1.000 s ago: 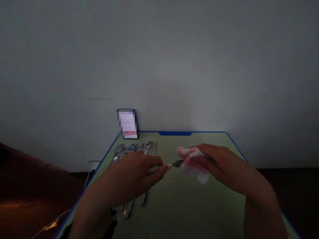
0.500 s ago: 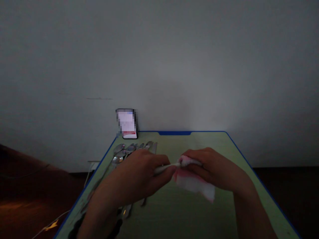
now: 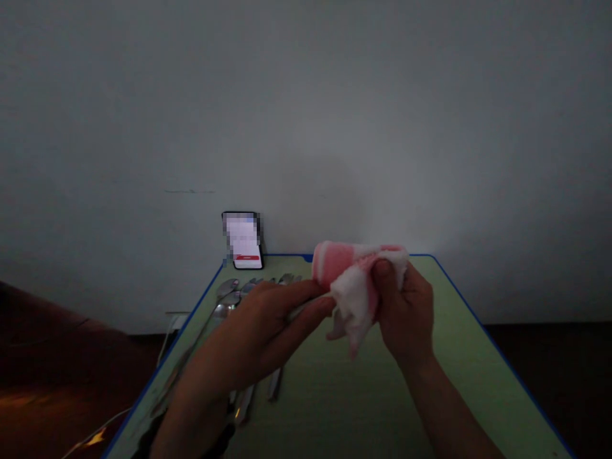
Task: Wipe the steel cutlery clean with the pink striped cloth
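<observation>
From the head camera I see my left hand [image 3: 268,325] with its fingers closed on the pale handle of a utensil [image 3: 306,310], held above the middle of the green desk [image 3: 335,395]. Its far end is buried in a pink-and-white cloth [image 3: 356,274], which the fingers of my right hand [image 3: 406,306] clutch in a bunch, a loose corner hanging down. I judge the utensil stiff, smooth and likely slippery, so best gripped along the handle; the cloth looks soft, light and fluffy and can be grabbed anywhere. A row of cutlery [image 3: 239,290] lies on the desk's left side, and a phone [image 3: 242,240] stands at its far corner.
</observation>
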Demonstrator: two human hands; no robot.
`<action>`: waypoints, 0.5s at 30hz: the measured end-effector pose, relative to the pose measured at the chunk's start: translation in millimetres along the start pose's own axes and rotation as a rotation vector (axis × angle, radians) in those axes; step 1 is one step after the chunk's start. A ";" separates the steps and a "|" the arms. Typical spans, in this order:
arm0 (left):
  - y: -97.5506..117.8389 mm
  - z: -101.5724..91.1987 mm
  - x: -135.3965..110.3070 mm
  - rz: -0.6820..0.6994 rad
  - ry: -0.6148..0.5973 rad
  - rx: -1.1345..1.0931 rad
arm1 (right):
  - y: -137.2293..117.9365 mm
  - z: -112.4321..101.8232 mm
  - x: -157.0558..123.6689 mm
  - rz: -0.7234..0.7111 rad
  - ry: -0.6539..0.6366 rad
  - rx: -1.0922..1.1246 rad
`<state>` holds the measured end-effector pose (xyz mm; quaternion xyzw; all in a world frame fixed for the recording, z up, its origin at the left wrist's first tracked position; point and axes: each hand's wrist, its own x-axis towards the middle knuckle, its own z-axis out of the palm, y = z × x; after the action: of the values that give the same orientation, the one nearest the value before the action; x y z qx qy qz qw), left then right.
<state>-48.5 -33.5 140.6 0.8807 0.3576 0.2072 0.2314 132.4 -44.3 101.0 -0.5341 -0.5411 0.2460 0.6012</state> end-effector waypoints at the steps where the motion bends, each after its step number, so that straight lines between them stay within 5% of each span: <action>1: -1.2 -0.2 1.2 -0.011 -0.001 0.004 | 1.6 4.0 0.5 0.022 0.007 0.038; 4: -7.3 -2.6 2.1 -0.042 -0.024 0.033 | 2.1 0.2 8.7 0.018 -0.172 -0.012; 8: -12.9 -2.7 -1.4 -0.046 -0.126 0.167 | -5.4 -29.9 21.5 -0.041 -0.712 -0.186; 10: -11.6 1.6 -2.5 -0.039 -0.157 0.258 | -8.4 -41.7 23.5 -0.067 -0.861 -0.251; 15: -3.5 16.0 -0.2 -0.061 -0.097 0.408 | -5.8 -41.3 22.5 -0.090 -0.710 -0.428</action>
<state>-42.0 -35.5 125.7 0.9071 0.4070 0.0810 0.0711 175.1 -42.0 121.4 -0.5048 -0.7765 0.2704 0.2628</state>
